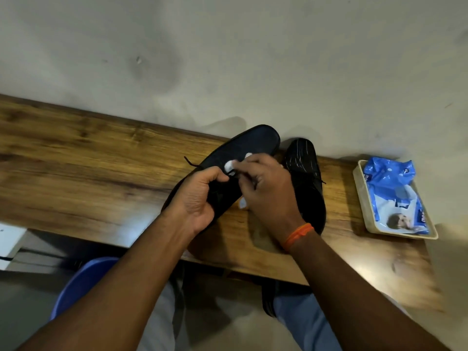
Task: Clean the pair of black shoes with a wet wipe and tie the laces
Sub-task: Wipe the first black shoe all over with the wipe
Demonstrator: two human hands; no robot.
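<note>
Left hand (pixel 200 198) grips one upturned black shoe (pixel 235 158), sole facing me; right hand (pixel 268 188) pinches one wet wipe (pixel 231 166) against it. Second shoe (pixel 307 178) lies at three o'clock, on the wooden table (pixel 88 158).

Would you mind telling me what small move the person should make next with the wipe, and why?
Probably draw the right hand and its white wipe toward the toe of the held shoe. The left hand grips that shoe sole-up, the wipe sits mid-sole, and the toe end lies bare beyond it. The other shoe waits on the table.
</note>
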